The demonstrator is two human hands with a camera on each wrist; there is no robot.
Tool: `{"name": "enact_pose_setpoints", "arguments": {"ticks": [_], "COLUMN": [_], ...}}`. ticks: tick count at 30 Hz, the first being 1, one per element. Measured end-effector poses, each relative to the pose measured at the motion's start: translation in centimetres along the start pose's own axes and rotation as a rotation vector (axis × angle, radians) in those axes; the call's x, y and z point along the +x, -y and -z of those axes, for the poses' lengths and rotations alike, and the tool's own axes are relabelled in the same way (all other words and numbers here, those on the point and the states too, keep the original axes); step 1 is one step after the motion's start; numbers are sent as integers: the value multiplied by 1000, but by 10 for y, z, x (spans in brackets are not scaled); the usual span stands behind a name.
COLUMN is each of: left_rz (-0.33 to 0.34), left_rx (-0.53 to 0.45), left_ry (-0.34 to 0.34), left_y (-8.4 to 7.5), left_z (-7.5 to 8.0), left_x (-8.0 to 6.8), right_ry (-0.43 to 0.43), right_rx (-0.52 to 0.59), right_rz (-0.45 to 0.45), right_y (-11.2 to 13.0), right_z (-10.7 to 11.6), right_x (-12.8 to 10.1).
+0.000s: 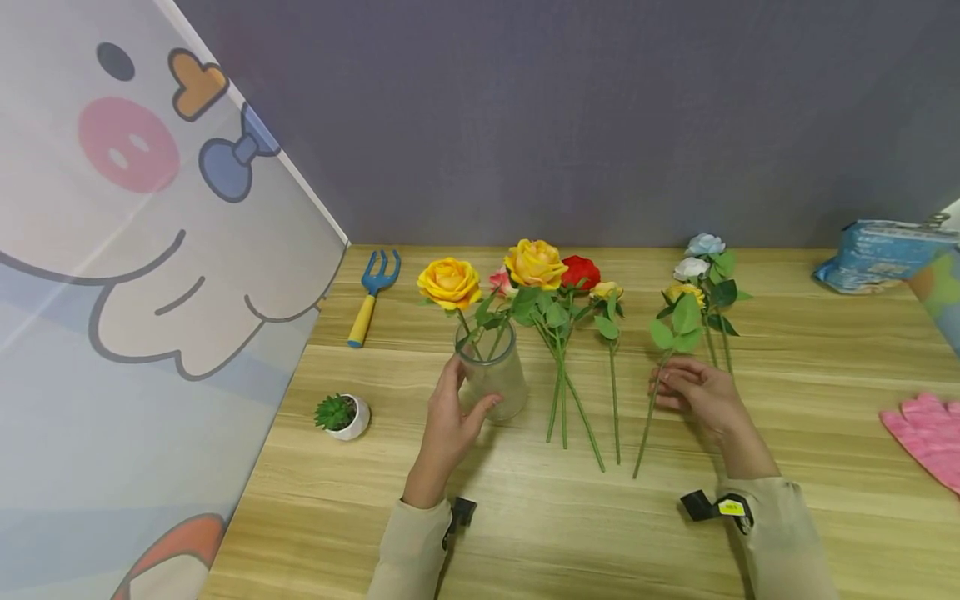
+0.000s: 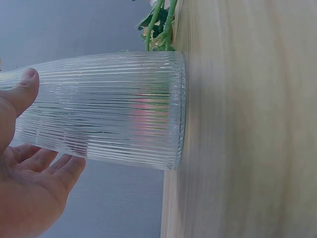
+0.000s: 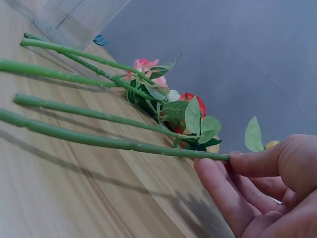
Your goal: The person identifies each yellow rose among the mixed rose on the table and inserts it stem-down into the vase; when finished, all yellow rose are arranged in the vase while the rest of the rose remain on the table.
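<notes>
My left hand [image 1: 453, 417] grips a ribbed clear glass vase [image 1: 508, 387], its thumb on one side and fingers on the other in the left wrist view. The vase stands upright, its base right at the tabletop. A large yellow rose [image 1: 450, 283] leans out over its rim at the left, and a second yellow rose [image 1: 536, 265] shows at the right. Between thumb and fingertips, my right hand [image 1: 701, 396] pinches a green stem [image 3: 124, 144] that carries a small yellow rose [image 1: 686, 292] and broad leaves. The stem's lower end points toward me, close over the table.
Between my hands lie a red rose [image 1: 581, 272], a small yellow rose [image 1: 606, 291] and several stems. White [image 1: 691, 267] and pale blue [image 1: 705, 244] flowers lie beyond my right hand. A garden fork [image 1: 372, 296], potted succulent [image 1: 349, 417], blue bag [image 1: 877, 257] and pink glove [image 1: 930, 437] lie around.
</notes>
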State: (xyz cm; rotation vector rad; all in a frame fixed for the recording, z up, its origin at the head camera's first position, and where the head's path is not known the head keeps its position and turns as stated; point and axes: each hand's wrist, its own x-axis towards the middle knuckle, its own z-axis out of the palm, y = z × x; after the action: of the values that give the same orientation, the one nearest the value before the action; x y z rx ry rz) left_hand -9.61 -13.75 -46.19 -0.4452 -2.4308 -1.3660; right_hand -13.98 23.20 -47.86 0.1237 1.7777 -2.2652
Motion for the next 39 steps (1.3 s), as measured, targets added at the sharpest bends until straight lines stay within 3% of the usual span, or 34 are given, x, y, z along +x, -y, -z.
{"name": "enact_pose_setpoints", "arguments": {"ticks": [15,28,34,39], "left_rz": [-23,-3,0,-1], "left_rx": [3,-1,-1,2], "left_ry": [2,-5,-1,-2], "left_y": [2,0,0,0], "left_z": [-1,0,0,0], "left_x": [0,0,1,1], "right_ry": [-100,-180,-269,-357], "right_rx": [275,415,550,645], "right_rz": [61,150,254,279], "right_y": [4,6,6,8], "right_z": [-2,-4,-10,-13], "right_x": [-4,-4,-1,0]}}
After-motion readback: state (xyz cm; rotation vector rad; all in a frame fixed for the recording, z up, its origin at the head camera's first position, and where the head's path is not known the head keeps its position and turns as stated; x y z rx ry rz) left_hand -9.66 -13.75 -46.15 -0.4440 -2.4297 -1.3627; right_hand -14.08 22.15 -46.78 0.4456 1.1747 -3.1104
